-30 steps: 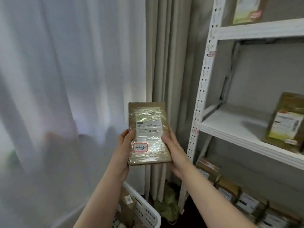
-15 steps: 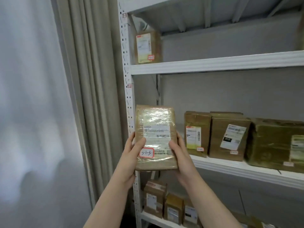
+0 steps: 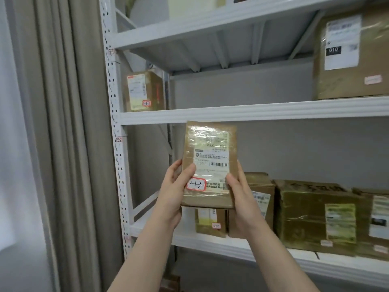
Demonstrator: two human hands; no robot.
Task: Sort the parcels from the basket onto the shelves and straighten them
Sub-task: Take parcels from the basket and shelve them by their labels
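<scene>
Both hands grip one flat taped parcel [image 3: 208, 165] upright — left hand [image 3: 173, 192] on its left edge, right hand [image 3: 242, 197] on its right, thumbs on the front — near the white shelves [image 3: 252, 112], between two boards, its red-bordered sticker [image 3: 196, 184] reading 3-1-3.

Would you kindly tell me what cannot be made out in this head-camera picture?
Head view:
- Held parcel: label print too small, under glossy tape.
- Small box behind it: top hidden by the parcel.
- Big box, upper right: cut off by the frame edge.
- Basket: out of frame.
</scene>
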